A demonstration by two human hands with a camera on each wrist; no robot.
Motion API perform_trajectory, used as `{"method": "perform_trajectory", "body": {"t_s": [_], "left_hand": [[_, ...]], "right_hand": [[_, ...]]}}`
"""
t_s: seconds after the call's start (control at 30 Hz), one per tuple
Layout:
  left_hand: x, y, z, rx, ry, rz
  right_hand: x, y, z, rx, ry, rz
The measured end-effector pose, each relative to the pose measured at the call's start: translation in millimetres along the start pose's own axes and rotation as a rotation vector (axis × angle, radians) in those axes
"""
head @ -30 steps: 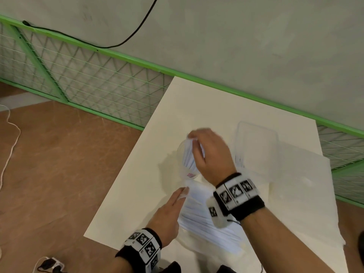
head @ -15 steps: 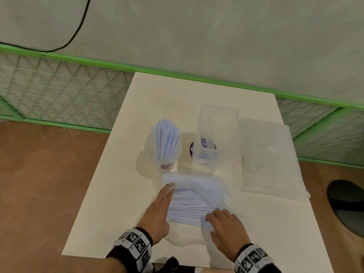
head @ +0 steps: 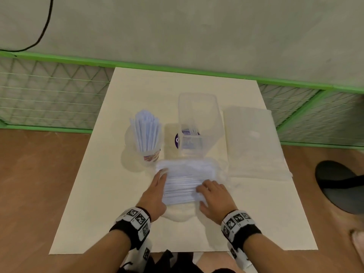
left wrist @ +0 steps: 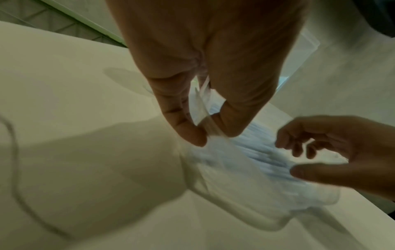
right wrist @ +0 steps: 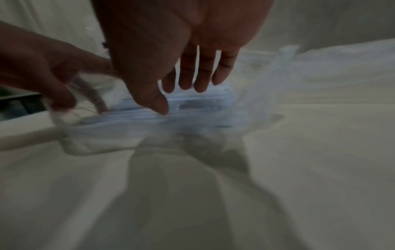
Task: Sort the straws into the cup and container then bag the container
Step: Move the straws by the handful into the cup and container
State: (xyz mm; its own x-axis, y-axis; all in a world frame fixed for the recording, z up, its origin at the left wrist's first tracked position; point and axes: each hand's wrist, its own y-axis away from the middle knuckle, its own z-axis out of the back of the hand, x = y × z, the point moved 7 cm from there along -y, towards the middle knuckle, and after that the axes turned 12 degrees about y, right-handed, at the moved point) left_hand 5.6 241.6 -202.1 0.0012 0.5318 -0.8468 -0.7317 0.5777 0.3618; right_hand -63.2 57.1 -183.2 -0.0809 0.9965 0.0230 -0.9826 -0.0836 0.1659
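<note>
A pile of pale blue wrapped straws (head: 183, 184) lies in a crumpled clear wrapper near the front of the table. My left hand (head: 162, 174) is at the pile's left end; in the left wrist view its thumb and finger pinch the clear wrapper film (left wrist: 200, 104). My right hand (head: 204, 188) rests on the pile's right end, its fingers (right wrist: 200, 79) nearly straight above the straws (right wrist: 192, 103). Behind the pile, a clear cup (head: 146, 134) stands packed with upright straws. To its right stands a tall clear container (head: 198, 115) with a few straws at its bottom.
A flat clear plastic bag (head: 254, 142) lies right of the container, reaching the cream table's (head: 98, 194) right side. A green mesh fence (head: 49, 95) runs behind the table. A black shoe (head: 338, 184) is on the floor at the right.
My right hand left the cup, where it was setting straws, and came back to the pile's right end. The left hand stayed at the pile's left end. The head view swung to centre.
</note>
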Motion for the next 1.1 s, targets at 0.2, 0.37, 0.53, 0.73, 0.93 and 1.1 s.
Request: {"method": "perform_trajectory", "body": {"t_s": [0.2,0.37,0.53,0.73,0.93,1.1], "left_hand": [[1,21,15,-0.104,-0.031,-0.094],[-6,36,15,-0.162,-0.003,-0.101],[-4,41,11,-0.221,0.032,-0.077],[-5,46,13,-0.247,0.048,-0.021],[-6,49,11,-0.239,0.056,0.021],[-5,50,11,-0.227,0.049,0.032]], "right_hand": [[63,-17,-13,0.019,0.044,0.097],[70,-22,-22,0.038,0.104,0.031],[72,-24,-26,-0.005,0.161,0.009],[74,-31,-26,0.008,0.229,-0.04],[82,-35,-27,0.105,0.211,-0.039],[80,-35,-27,0.103,0.205,-0.048]]}}
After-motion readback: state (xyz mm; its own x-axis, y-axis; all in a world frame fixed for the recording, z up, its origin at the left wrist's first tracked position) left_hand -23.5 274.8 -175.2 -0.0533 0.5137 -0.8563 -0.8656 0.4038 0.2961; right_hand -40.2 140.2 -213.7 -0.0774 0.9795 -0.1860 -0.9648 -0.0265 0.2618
